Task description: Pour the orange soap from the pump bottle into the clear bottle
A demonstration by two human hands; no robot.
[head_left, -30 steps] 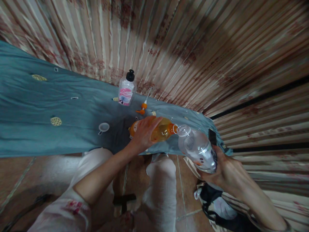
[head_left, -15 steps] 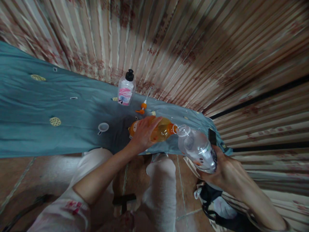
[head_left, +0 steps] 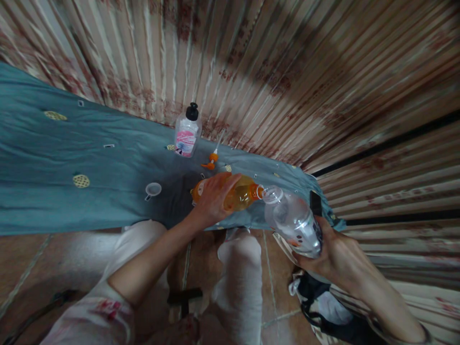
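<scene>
My left hand [head_left: 214, 194] is wrapped round an orange bottle [head_left: 242, 192], tipped nearly on its side with its open neck to the right. That neck meets the mouth of a clear plastic bottle [head_left: 287, 218], which leans toward it. My right hand [head_left: 325, 244] grips the clear bottle near its base. Whether liquid passes between the mouths is too small to tell. Behind the orange bottle lies an orange pump top [head_left: 212, 160] with a clear tube. A clear bottle with a black cap and pink label [head_left: 187, 136] stands beside the pump.
A teal patterned cloth [head_left: 118, 163] covers the long surface, with a small white cup [head_left: 153, 190] on it. Pleated curtains [head_left: 230, 57] hang close behind and to the right. A dark phone-like object [head_left: 316, 203] lies by my right hand. A bag [head_left: 330, 311] is at lower right.
</scene>
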